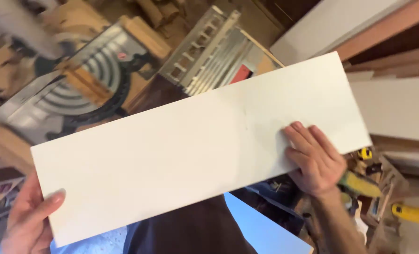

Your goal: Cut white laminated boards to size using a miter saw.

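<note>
- I held a long white board point(195, 146) across the middle of the frame, tilted so its right end rose toward the upper right and its left end dropped toward the lower left.
- My left hand point(28, 218), at the lower left corner of the frame, gripped the board's left end, the thumb pressed flat on its white face and the palm behind the edge.
- My right hand point(315, 160), right of centre, clasped the board's lower long edge, four fingers point(303, 136) spread over the top face and the rest of the hand below it.
- Behind the board, in the upper left of the frame, stood a miter saw point(92, 80) with a round grey metal table, blurred by motion.
- A ribbed metal fence piece point(209, 47) lay at top centre, just above the board's upper edge.
- More pale boards point(397, 108) were stacked at the right edge of the frame, well apart from my hands.
- A yellow tool point(414, 214) lay at the lower right, near my right forearm; its kind was too blurred to tell.
</note>
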